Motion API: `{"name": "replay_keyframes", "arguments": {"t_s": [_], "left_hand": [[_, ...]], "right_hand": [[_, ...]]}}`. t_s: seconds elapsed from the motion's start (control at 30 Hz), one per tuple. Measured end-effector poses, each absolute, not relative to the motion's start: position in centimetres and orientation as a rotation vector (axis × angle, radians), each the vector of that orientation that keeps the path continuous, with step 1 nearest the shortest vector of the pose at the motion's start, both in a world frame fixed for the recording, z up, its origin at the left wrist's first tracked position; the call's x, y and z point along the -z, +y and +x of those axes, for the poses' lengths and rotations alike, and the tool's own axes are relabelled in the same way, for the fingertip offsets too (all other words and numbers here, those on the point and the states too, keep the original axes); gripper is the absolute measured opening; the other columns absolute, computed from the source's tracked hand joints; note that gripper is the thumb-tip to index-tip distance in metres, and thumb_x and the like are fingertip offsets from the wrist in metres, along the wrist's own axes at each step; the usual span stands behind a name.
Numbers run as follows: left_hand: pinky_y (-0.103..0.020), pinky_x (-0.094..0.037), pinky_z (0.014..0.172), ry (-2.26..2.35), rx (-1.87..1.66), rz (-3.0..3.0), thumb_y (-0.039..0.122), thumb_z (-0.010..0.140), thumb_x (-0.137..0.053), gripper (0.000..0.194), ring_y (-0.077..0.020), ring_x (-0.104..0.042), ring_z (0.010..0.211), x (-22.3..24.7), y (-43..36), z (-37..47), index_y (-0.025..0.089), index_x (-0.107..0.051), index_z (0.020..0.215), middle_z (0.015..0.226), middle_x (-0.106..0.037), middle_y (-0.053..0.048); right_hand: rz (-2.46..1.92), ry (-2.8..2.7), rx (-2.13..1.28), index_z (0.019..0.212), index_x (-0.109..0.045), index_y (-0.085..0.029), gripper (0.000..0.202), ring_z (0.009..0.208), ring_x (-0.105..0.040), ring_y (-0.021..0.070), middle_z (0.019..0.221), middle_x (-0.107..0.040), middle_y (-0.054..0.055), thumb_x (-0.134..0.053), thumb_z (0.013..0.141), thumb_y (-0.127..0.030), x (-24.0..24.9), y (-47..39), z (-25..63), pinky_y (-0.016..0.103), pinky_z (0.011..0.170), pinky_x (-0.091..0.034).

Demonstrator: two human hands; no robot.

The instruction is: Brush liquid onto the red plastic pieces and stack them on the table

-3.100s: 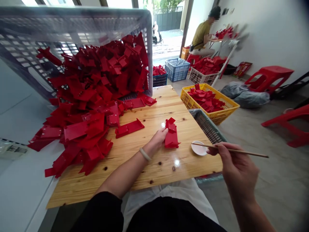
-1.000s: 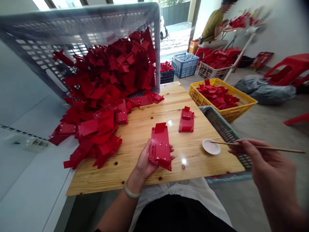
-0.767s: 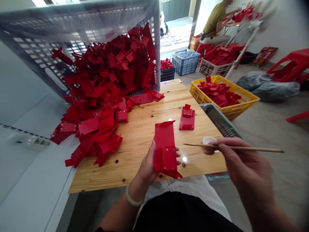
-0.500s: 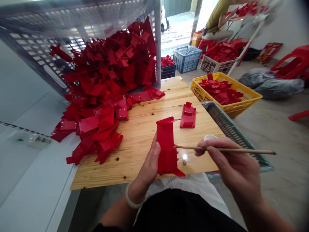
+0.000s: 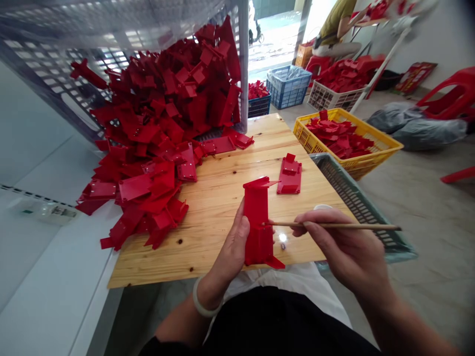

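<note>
My left hand (image 5: 233, 247) is closed around the left edge of a red plastic part (image 5: 257, 205), holding it up above the front of the wooden table (image 5: 215, 207). The part has a flap at its top and a raised box shape lower down. In my right hand (image 5: 345, 247) a thin wooden paintbrush (image 5: 334, 226) is pinched between thumb and fingers. Its tip touches the red part just above the raised box. A white round dish (image 5: 322, 207) shows partly behind my right hand. Farther back lies another red part (image 5: 290, 174) on the table.
A tipped grey crate (image 5: 243, 64) spills a heap of red parts (image 5: 159, 128) over the table's left side. Beyond the right edge stand a yellow crate (image 5: 382, 143) of red parts and a green crate (image 5: 345, 188). A person (image 5: 337, 24) sits at the back.
The brush and my right hand have moved left, so the tip now lies farther in over the red part. My left hand still holds the part, almost unmoved.
</note>
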State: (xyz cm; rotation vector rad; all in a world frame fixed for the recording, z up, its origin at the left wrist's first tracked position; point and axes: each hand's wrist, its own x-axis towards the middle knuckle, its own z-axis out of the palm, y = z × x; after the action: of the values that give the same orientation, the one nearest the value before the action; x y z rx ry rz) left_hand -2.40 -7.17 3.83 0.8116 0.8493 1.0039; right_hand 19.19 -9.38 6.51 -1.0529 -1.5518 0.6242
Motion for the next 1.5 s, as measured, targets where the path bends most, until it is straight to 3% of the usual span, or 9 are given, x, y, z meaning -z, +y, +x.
{"name": "replay_keyframes", "arguments": {"t_s": [0.23, 0.3, 0.37, 0.47, 0.63, 0.83, 1.2, 1.37, 1.5], "left_hand": [[-0.046, -0.065, 0.089, 0.716, -1.008, 0.676, 0.066, 0.097, -0.068, 0.092, -0.0324, -0.079, 0.103, -3.1, -6.7, -2.4, 0.028, -0.029, 0.171, 0.126, -0.078, -0.016], [-0.046, -0.065, 0.087, 0.638, -0.971, 0.632, 0.069, 0.097, -0.064, 0.084, -0.0343, -0.078, 0.104, -3.1, -6.4, -2.5, 0.021, -0.045, 0.164, 0.124, -0.078, -0.019], [-0.046, -0.065, 0.087, 0.568, -0.911, 0.592, 0.072, 0.100, -0.056, 0.074, -0.0352, -0.078, 0.105, -3.1, -6.1, -2.7, 0.012, -0.065, 0.144, 0.124, -0.078, -0.022], [-0.043, -0.065, 0.087, 0.516, -0.871, 0.563, 0.071, 0.103, -0.049, 0.071, -0.0335, -0.078, 0.105, -3.0, -5.9, -3.0, 0.010, -0.076, 0.124, 0.124, -0.078, -0.022], [-0.043, -0.064, 0.090, 0.492, -0.825, 0.566, 0.076, 0.100, -0.051, 0.075, -0.0344, -0.078, 0.107, -2.7, -5.8, -3.4, 0.009, -0.078, 0.122, 0.120, -0.080, -0.021], [-0.052, -0.061, 0.096, 0.534, -0.784, 0.582, 0.079, 0.099, -0.045, 0.085, -0.0415, -0.075, 0.116, -2.5, -5.8, -3.5, 0.009, -0.069, 0.140, 0.123, -0.078, -0.024], [-0.050, -0.062, 0.096, 0.510, -0.791, 0.580, 0.078, 0.098, -0.049, 0.079, -0.0395, -0.076, 0.113, -3.0, -5.8, -3.1, 0.008, -0.078, 0.122, 0.118, -0.079, -0.023], [-0.042, -0.061, 0.091, 0.598, -0.805, 0.557, 0.074, 0.102, -0.046, 0.076, -0.0322, -0.078, 0.101, -1.7, -4.6, -3.3, 0.008, -0.076, 0.124, 0.120, -0.079, -0.023], [-0.042, -0.062, 0.077, 0.793, -0.855, 0.690, 0.073, 0.096, -0.059, 0.070, -0.0293, -0.077, 0.081, 0.9, 0.5, -1.8, 0.012, -0.069, 0.129, 0.102, -0.079, -0.019]], "right_hand": [[-1.058, -1.401, -0.673, 0.110, -0.075, -0.028, 0.010, 0.080, -0.076, 0.0178, 0.092, -0.077, 0.002, -0.067, 0.105, -0.023, -6.7, -8.9, 19.0, 0.030, 0.075, -0.063], [-1.045, -1.283, -0.741, 0.108, -0.076, -0.027, 0.009, 0.079, -0.077, 0.0186, 0.092, -0.077, 0.003, -0.068, 0.105, -0.027, -6.6, -8.6, 18.8, 0.031, 0.075, -0.065], [-1.034, -1.192, -0.803, 0.107, -0.077, -0.026, 0.009, 0.079, -0.077, 0.0193, 0.090, -0.078, 0.003, -0.069, 0.105, -0.031, -6.3, -8.3, 18.5, 0.032, 0.076, -0.066], [-0.993, -1.129, -0.862, 0.106, -0.076, -0.026, 0.010, 0.077, -0.077, 0.0179, 0.088, -0.078, 0.002, -0.070, 0.105, -0.033, -5.8, -7.9, 18.1, 0.030, 0.076, -0.066], [-0.956, -1.134, -0.922, 0.104, -0.075, -0.025, 0.011, 0.075, -0.076, 0.0163, 0.082, -0.078, 0.000, -0.068, 0.106, -0.032, -5.7, -8.0, 17.6, 0.027, 0.075, -0.065], [-0.976, -1.129, -0.925, 0.102, -0.075, -0.024, 0.011, 0.073, -0.076, 0.0172, 0.083, -0.078, 0.001, -0.070, 0.105, -0.034, -5.9, -8.3, 18.0, 0.028, 0.073, -0.065], [-1.004, -1.130, -0.921, 0.101, -0.075, -0.027, 0.013, 0.073, -0.076, 0.0187, 0.082, -0.078, 0.001, -0.071, 0.103, -0.039, -5.8, -7.9, 17.9, 0.030, 0.072, -0.066], [-1.050, -1.139, -0.827, 0.101, -0.076, -0.026, 0.014, 0.073, -0.077, 0.0191, 0.081, -0.078, 0.002, -0.072, 0.103, -0.039, -4.9, -7.7, 18.7, 0.030, 0.072, -0.066], [-1.153, -0.935, -0.724, 0.104, -0.076, -0.026, 0.021, 0.080, -0.077, 0.0192, 0.089, -0.080, 0.003, -0.076, 0.098, -0.046, -3.9, -7.8, 20.1, 0.029, 0.080, -0.066]]}}
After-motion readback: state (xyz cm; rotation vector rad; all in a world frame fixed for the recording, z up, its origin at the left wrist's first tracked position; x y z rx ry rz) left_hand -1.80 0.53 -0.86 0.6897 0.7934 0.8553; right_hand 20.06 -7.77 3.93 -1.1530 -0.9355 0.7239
